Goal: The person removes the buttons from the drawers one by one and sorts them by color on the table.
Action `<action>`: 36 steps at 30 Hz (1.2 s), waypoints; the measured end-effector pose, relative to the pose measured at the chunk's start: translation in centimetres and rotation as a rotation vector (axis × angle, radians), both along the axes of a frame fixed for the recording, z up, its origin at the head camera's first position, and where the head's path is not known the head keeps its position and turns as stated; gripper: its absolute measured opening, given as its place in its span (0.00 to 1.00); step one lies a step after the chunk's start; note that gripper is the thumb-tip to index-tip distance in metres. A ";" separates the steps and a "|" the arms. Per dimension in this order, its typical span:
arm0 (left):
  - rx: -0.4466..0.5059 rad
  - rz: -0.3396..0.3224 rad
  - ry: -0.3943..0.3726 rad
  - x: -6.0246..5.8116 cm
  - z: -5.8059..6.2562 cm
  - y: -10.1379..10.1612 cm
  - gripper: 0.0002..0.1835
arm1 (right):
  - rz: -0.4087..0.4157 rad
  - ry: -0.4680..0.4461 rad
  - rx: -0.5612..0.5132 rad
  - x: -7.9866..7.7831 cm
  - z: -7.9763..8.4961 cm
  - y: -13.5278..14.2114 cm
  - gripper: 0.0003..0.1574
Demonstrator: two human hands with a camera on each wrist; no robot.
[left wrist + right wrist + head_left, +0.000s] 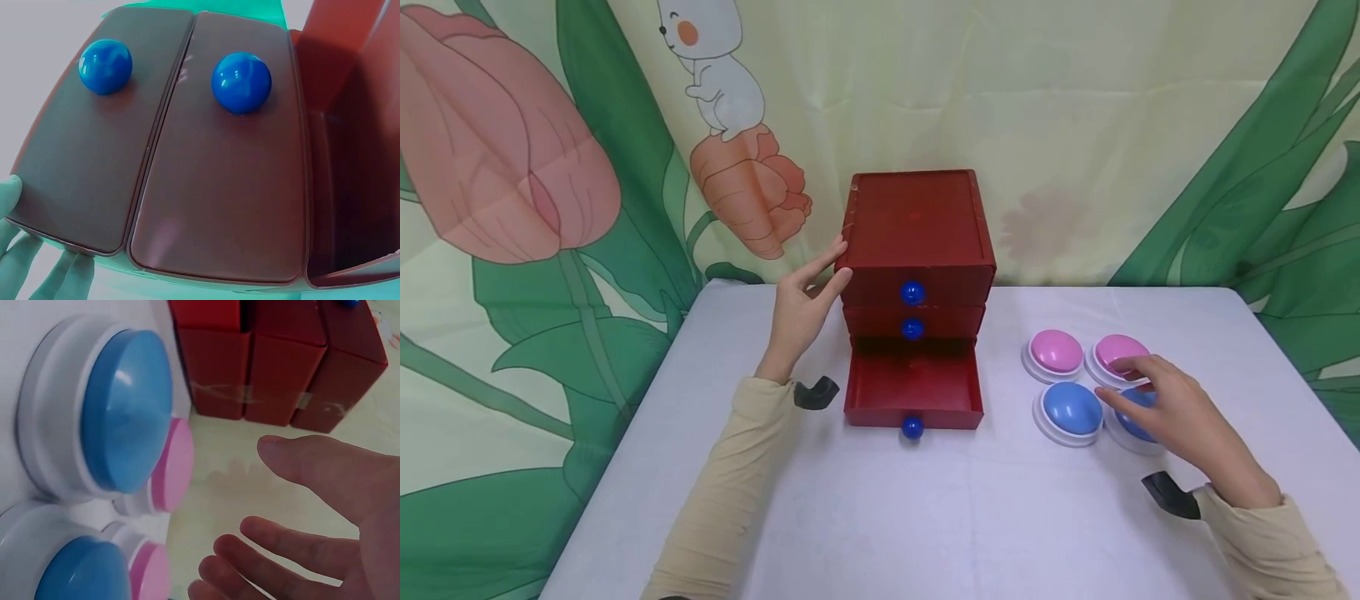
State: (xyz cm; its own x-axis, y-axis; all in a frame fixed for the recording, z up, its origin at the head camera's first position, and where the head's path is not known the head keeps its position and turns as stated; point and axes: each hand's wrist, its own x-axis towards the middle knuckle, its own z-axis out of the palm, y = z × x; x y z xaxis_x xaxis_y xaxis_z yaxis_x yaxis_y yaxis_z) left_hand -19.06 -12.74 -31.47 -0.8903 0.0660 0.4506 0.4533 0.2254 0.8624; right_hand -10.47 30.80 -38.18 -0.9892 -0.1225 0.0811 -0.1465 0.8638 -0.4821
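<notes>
A dark red cabinet (917, 221) with three drawers stands on the table, each drawer bearing a round blue knob. Its bottom drawer (913, 387) is pulled out; the upper two are closed. My left hand (797, 312) rests against the cabinet's left side by the top drawer, thumb at the front corner. In the left wrist view, its fingers (69, 275) lie along that side, fairly straight. My right hand (1187, 417), fingers loosely bent and holding nothing, hovers over the right-hand blue button (1138, 408) and pink button (1116, 350), partly hiding both.
To the left of those stand another pink button (1056, 350) and blue button (1072, 408), all on white bases. A white cloth covers the table (925, 517). Close behind the cabinet hangs a printed curtain (1075, 125) with a tulip, leaves, a rabbit and a carrot.
</notes>
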 end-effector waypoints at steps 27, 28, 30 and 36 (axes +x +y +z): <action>-0.006 0.009 0.005 0.3 0.0 0.1 0.23 | 0.164 0.014 -0.209 0.5 0.4 -6.2 0.23; -0.005 0.009 0.004 0.3 0.0 0.1 0.23 | 0.166 0.010 -0.219 0.6 0.3 -6.4 0.23; -0.001 0.007 0.003 0.3 0.0 0.1 0.23 | 0.174 -0.003 -0.232 0.6 0.0 -7.0 0.22; 0.004 0.002 0.009 0.3 0.1 0.1 0.23 | 0.204 -0.053 -0.259 0.7 -0.7 -8.7 0.21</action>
